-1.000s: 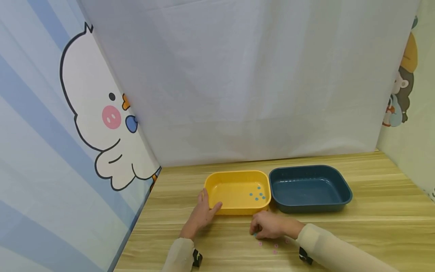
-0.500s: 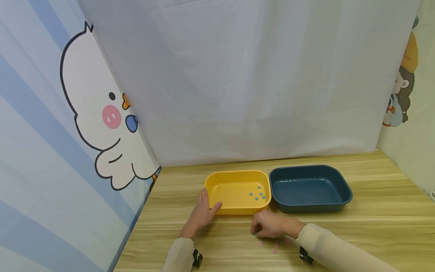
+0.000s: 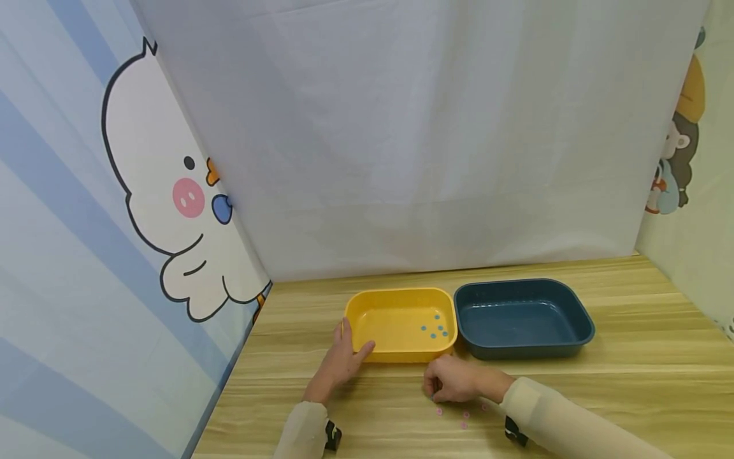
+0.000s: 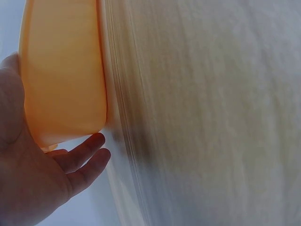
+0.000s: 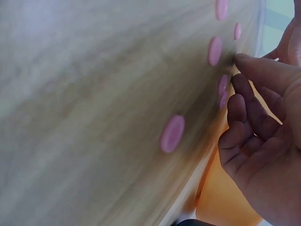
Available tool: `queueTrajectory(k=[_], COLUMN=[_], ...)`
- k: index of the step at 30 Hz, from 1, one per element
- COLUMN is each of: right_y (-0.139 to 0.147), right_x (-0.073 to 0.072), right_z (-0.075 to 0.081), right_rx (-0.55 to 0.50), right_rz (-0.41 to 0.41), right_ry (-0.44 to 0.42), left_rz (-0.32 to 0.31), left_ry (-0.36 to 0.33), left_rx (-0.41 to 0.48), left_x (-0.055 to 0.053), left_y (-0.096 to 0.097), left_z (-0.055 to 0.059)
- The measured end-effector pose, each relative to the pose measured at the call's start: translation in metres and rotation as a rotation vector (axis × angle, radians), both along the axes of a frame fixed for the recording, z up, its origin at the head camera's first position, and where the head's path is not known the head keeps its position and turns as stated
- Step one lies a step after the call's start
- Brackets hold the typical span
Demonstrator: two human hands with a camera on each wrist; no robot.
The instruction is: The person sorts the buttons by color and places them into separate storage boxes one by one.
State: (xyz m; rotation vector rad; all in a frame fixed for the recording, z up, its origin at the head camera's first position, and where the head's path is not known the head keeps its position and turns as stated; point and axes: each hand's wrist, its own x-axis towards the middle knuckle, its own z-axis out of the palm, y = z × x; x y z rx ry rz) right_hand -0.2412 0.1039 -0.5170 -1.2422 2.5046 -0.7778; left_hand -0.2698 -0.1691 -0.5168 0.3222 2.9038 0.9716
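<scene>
- On the left wall, a bird print [image 3: 151, 127], white with a pink cheek, rises beside the counter [image 3: 659, 382] and its left edge.
- The left hand [image 3: 340, 363] is at the front left corner of the yellow tray [image 3: 401, 357], fingers spread around it: the fingers lie along the left wall, the thumb points along the front one.
- The yellow tray sits lengthwise, a little in from the counter's back edge and well in from its left edge.
- Five blue discs [image 3: 440, 327] lie loosely grouped on the tray's floor, toward its right end, well apart from the left hand.
- In front of the tray's front right corner, the right hand [image 3: 453, 379] is low over the counter, its other fingers curled, thumb and index finger pinching another blue disc [image 3: 432, 399]. Only a sliver of that disc shows at the fingertips in the head view; the right wrist view hides it.
- Pink discs [image 3: 464, 425] with raised rims lie scattered on the counter, near the right hand and on the side away from the back edge.
- The dark blue tray [image 3: 527, 351] stands just right of the yellow one, along the same back edge, beyond the right hand.
</scene>
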Motion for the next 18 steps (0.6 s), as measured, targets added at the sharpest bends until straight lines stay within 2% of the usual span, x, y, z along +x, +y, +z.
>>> queueTrajectory(k=[7, 18], right_y=[0.004, 0.011], right_x=[0.0, 0.003], right_z=[0.002, 0.017], right_rx=[-0.069, -0.142], right_rz=[0.008, -0.006], right_ry=[-0.003, -0.031], left_rz=[-0.003, 0.003], left_ry=[-0.002, 0.008], left_rx=[0.006, 0.0], left_x=[0.0, -0.002], left_y=[0.0, -0.001], left_z=[-0.001, -0.004])
